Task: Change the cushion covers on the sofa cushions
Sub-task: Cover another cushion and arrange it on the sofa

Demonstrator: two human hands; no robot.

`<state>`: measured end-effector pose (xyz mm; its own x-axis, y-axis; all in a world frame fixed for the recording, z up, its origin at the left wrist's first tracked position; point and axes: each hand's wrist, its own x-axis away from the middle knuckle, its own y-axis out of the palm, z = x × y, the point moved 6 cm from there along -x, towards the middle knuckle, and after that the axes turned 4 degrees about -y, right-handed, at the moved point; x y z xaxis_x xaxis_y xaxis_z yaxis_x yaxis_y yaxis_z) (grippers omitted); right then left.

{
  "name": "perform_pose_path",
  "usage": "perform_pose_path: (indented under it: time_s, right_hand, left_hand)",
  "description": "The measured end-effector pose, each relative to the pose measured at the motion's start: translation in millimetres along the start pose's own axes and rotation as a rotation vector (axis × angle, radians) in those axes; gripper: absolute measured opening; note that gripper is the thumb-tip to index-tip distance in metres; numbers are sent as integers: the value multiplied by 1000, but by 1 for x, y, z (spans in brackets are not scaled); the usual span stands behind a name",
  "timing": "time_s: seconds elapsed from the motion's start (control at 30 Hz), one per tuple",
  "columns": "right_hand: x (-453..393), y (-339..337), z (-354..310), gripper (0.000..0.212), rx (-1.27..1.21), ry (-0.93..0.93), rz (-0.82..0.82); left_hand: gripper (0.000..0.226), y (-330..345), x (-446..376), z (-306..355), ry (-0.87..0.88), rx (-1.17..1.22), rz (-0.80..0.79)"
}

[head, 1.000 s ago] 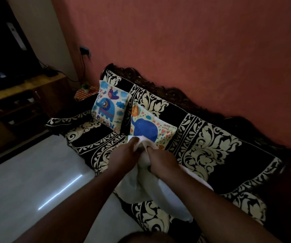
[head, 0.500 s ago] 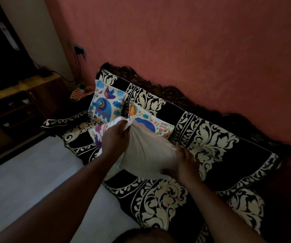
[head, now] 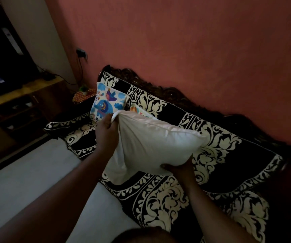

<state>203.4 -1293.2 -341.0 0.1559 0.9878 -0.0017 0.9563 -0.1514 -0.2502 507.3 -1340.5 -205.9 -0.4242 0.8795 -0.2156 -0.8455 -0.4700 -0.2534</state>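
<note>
The left hand [head: 106, 132] pinches the top corner of a bare white cushion [head: 155, 144] while the right hand [head: 178, 170], fingers mostly hidden beneath it, grips its lower edge above the sofa [head: 228, 163], half hiding an elephant-print cushion [head: 106, 102] behind.

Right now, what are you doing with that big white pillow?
A person is holding a plain white cushion up over the black-and-cream patterned sofa. The left hand pinches its top corner, and the right hand grips its bottom edge. It has no printed cover on. Two elephant-print cushions lean against the sofa back behind it, the nearer one mostly hidden.
</note>
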Motion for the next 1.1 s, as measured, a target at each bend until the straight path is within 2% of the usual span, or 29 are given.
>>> perform_pose_path:
  time_s: [0.07,0.1,0.23,0.33,0.4,0.5,0.6,0.67,0.77,0.83,0.93,1.0,1.1]
  right_hand:
    - [-10,1,-17,127,114,-54,6]
    - [-10,3,-26,123,169,-87,-21]
    - [-1,18,-43,81,195,-201,-138]
    - [17,37,-50,67,353,-252,-396]
    - [24,47,-47,60,545,-308,-538]
    - [28,64,-49,68,815,-285,-700]
    - [24,77,-52,70,907,-281,-776]
    - [19,82,-61,70,926,-360,-749]
    - [12,78,-74,68,876,-385,-649]
    - [9,66,-79,67,792,-355,-509]
    - [7,38,-83,79,473,-354,-194]
    - [5,26,-79,75,281,-353,-66]
    - [3,19,-83,71,212,-383,-7]
  left_hand:
    - [17,-3,-4,-18,-35,-144,-2]
    - [18,-5,-5,-27,-42,-238,-6]
    - [29,-12,-11,-63,-54,-656,-95]
    - [36,-32,-21,-86,-176,-778,-175]
    - [40,-35,-23,-85,-170,-806,-222]
    - [34,-17,-12,-63,-11,-814,-270]
    - [34,12,16,-40,250,-791,-423]
    - [35,21,29,-36,317,-769,-479]
    - [46,14,28,-35,329,-761,-364]
    - [43,1,20,-36,266,-719,-241]
    - [42,-20,8,-51,67,-570,-142]
    - [52,-21,7,-69,-6,-717,-195]
    - [47,-12,16,-89,-49,-903,-293]
